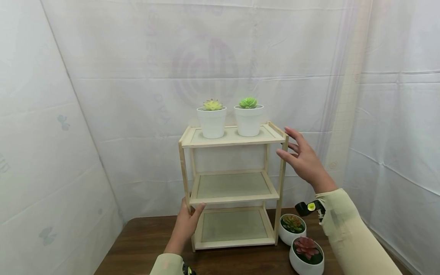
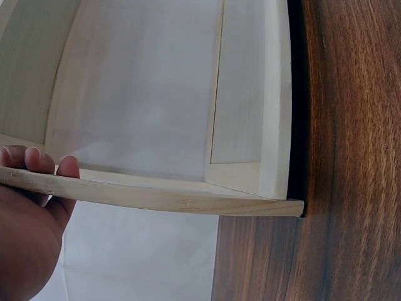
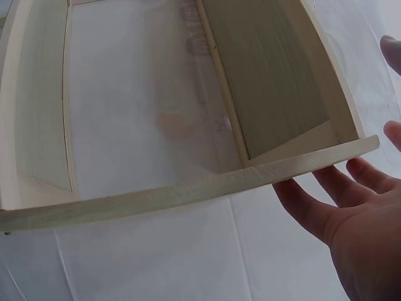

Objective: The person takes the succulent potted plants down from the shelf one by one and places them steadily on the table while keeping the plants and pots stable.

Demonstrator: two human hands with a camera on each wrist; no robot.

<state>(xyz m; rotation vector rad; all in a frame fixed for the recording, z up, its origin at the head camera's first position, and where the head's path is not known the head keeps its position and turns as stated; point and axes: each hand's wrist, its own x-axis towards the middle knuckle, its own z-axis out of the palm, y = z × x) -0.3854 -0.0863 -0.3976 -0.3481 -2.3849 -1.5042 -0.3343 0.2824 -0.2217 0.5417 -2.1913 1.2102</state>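
A pale wooden three-tier shelf (image 1: 233, 199) stands upright on the brown table. My left hand (image 1: 187, 221) grips its left front post at about middle-shelf height; in the left wrist view the fingertips (image 2: 40, 160) curl over the post (image 2: 156, 197). At the top right corner my right hand (image 1: 304, 162) is spread beside the right post (image 1: 281, 183). Its fingers reach the outer side of that post in the right wrist view, without wrapping round it. Two white pots with artificial succulents, one yellowish (image 1: 212, 124) and one green (image 1: 249, 121), stand on the top shelf.
Two low white bowls hold succulents, one greenish-brown (image 1: 292, 225) and one red (image 1: 307, 254), right of the shelf's base. White curtain sheeting (image 1: 137, 95) hangs behind and at both sides. The dark wooden table (image 1: 137, 244) extends left of the shelf.
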